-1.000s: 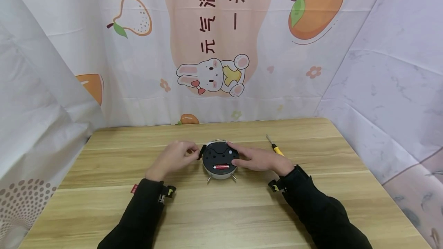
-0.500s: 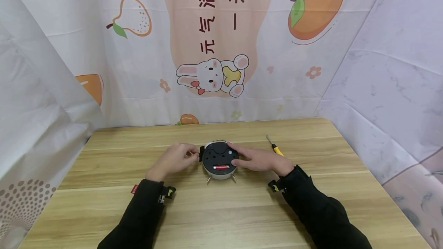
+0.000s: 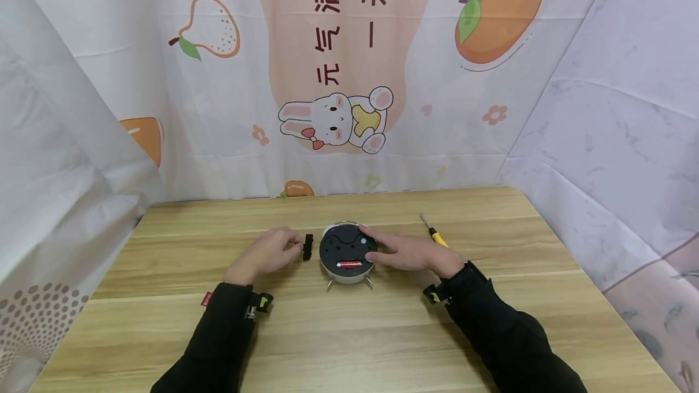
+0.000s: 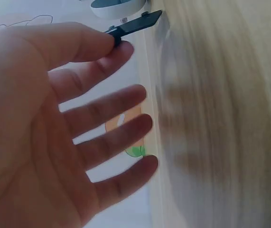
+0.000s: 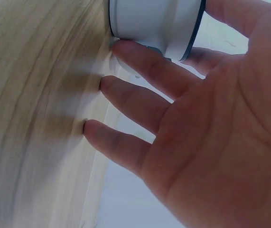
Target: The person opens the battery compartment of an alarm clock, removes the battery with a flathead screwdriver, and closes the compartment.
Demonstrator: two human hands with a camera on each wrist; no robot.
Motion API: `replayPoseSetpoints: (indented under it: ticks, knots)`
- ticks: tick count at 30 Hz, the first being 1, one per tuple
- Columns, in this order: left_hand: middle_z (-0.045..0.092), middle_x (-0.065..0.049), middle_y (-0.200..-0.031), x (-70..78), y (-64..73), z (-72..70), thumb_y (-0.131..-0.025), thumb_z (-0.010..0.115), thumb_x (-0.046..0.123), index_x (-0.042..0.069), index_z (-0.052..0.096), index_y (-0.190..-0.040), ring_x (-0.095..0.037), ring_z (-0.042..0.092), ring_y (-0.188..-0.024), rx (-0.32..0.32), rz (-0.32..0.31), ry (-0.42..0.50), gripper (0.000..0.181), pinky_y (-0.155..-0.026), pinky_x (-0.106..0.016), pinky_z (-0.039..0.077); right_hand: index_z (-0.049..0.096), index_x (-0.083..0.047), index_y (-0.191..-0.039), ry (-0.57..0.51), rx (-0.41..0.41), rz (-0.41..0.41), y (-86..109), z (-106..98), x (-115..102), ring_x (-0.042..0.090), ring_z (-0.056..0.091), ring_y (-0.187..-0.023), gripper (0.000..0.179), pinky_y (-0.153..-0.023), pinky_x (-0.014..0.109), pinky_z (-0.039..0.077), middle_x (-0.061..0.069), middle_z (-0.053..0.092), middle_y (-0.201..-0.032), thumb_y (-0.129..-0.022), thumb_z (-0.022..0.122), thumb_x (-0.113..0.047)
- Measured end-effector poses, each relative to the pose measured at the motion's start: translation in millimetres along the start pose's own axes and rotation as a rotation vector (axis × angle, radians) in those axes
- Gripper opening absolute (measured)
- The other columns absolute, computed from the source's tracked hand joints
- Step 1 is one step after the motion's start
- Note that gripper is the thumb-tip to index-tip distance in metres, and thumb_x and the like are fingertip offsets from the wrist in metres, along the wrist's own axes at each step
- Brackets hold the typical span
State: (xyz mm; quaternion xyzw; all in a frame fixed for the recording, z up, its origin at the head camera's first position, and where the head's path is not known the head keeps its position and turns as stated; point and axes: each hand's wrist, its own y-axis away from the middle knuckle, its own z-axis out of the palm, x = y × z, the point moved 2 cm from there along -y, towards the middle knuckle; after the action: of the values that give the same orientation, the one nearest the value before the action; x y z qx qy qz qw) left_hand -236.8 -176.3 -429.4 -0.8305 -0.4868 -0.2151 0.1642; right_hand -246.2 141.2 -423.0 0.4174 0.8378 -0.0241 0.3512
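Left hand point(image 3: 266, 255) pinches the black piece point(image 3: 308, 247) thumb-to-index, other fingers spread. Piece is just left of the clock point(image 3: 340, 240), not touching. Right hand point(image 3: 409, 251) rests on clock's right edge, fingers extended, not wrapped round. Clock's back-up on the table point(image 3: 338, 344), red battery point(image 3: 349, 264) in it. Screwdriver point(image 3: 438, 236) near right wrist.

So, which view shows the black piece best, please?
Left wrist view: the black piece looks largest, pinched in the left hand. The head view shows it small, beside the clock; the right wrist, not at all.
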Motion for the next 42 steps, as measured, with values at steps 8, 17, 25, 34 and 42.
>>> replayPoseSetpoints:
  ticks: [8,17,25,34,42]
  knots:
    - [0.069,-0.008,-0.106,-3.2,4.4,0.8,-0.1,0.057,0.008,0.003,0.073,-0.102,-0.028,0.06,-0.106,-0.004,-0.04,-0.057,0.017,-0.1,-0.05,0.045,0.016,-0.033,-0.164,0.005,-0.003,-0.02,-1.1,-0.2,-1.5,0.03,0.034,-0.146,0.073,-0.114,0.051,0.033,0.006,0.028,-0.164,-0.102,0.048,-0.058]
    - [0.07,-0.01,-0.112,-4.3,6.5,1.2,-0.101,0.058,0.013,0.006,0.074,-0.102,-0.035,0.058,-0.117,-0.012,-0.079,-0.072,0.018,-0.109,-0.053,0.037,0.016,-0.032,-0.163,0.032,-0.007,-0.031,-2.6,-0.3,-3.1,0.028,0.035,-0.146,0.073,-0.114,0.05,0.034,0.005,0.029,-0.164,-0.103,0.047,-0.059]
    - [0.068,0.0,-0.096,-5.8,3.4,3.4,-0.098,0.062,0.012,0.01,0.074,-0.093,-0.025,0.059,-0.099,0.001,-0.044,-0.086,0.012,-0.095,-0.047,0.046,0.017,-0.031,-0.164,0.026,-0.006,-0.024,-1.8,-1.2,-2.2,0.029,0.035,-0.145,0.073,-0.113,0.051,0.034,0.006,0.03,-0.163,-0.103,0.047,-0.058]
    - [0.068,-0.004,-0.103,-6.3,3.0,5.5,-0.098,0.064,0.015,0.009,0.072,-0.098,-0.026,0.059,-0.103,-0.007,-0.057,-0.087,0.01,-0.095,-0.047,0.046,0.016,-0.03,-0.164,0.031,-0.001,-0.031,-1.3,-0.3,-0.4,0.029,0.035,-0.146,0.073,-0.113,0.05,0.035,0.006,0.03,-0.163,-0.103,0.046,-0.058]
    - [0.068,-0.003,-0.102,-5.5,2.9,6.0,-0.098,0.065,0.015,0.009,0.072,-0.098,-0.024,0.06,-0.102,-0.002,-0.047,-0.084,0.009,-0.094,-0.047,0.047,0.016,-0.03,-0.164,0.024,-0.005,-0.038,-0.7,-0.3,-0.5,0.028,0.034,-0.146,0.073,-0.114,0.05,0.034,0.005,0.028,-0.164,-0.103,0.047,-0.057]
